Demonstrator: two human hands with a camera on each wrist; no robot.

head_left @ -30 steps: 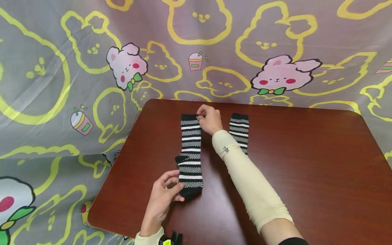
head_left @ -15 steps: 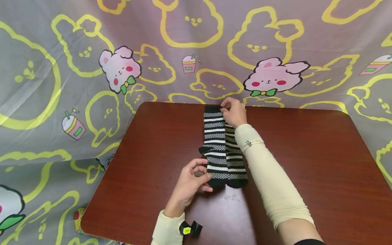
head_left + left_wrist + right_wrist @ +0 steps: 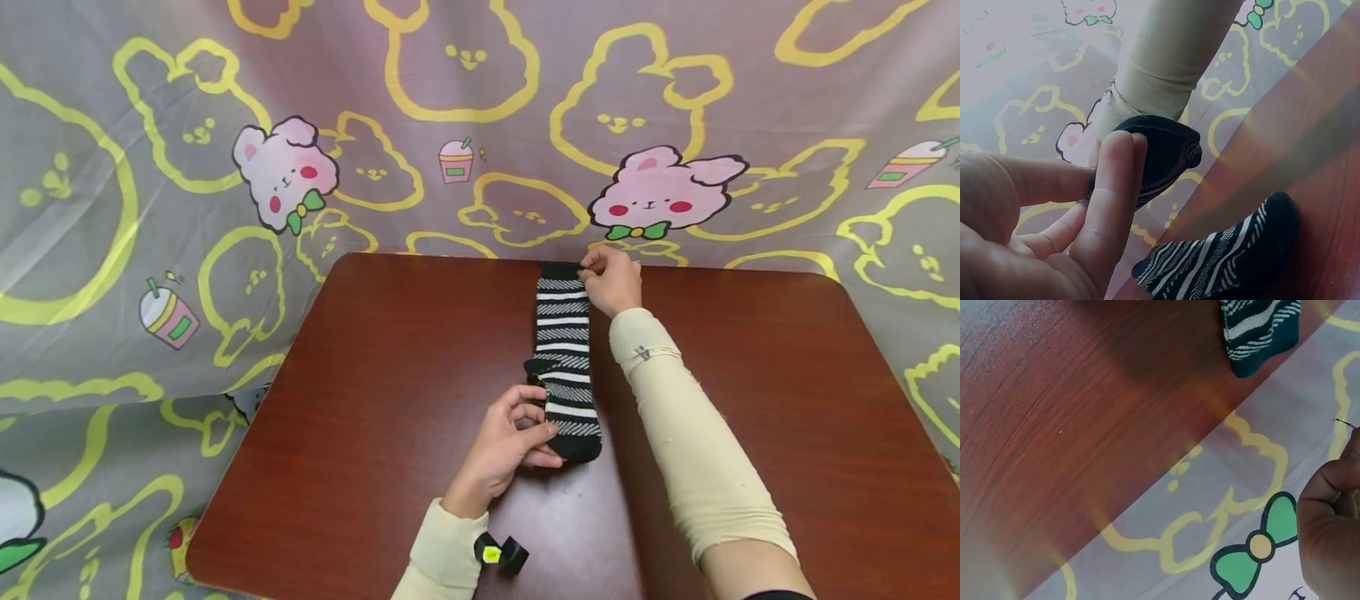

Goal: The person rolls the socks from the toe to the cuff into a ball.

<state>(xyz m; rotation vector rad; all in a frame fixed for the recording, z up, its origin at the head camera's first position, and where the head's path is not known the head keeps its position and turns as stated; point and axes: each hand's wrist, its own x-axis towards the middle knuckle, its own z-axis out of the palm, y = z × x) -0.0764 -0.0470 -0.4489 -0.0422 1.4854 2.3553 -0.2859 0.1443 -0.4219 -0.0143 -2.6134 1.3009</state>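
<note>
A black-and-white striped sock [image 3: 564, 333] is stretched lengthwise between both hands, its black toe nearest the person. My left hand [image 3: 510, 446] pinches the toe end between thumb and fingers. At the far end, my right hand [image 3: 615, 279] pinches the corner of the black cuff. From the left wrist, the raised toe [image 3: 1169, 147] shows behind the fingertips, while a second matching sock [image 3: 1229, 256] lies lower on the table. In the head view the held sock covers nearly all of that second one. The right wrist view catches one end of a striped sock [image 3: 1263, 334].
The brown wooden table [image 3: 375, 375] has rounded corners. A grey curtain [image 3: 315, 75] printed with yellow outlines and rabbit faces hangs behind it and along its left side. A black strap with a small device [image 3: 502, 554] sits on the left wrist.
Both hands have carried the held sock rightward, from beside the second sock to over it. The second sock, earlier visible on the right, is now almost hidden in the head view.
</note>
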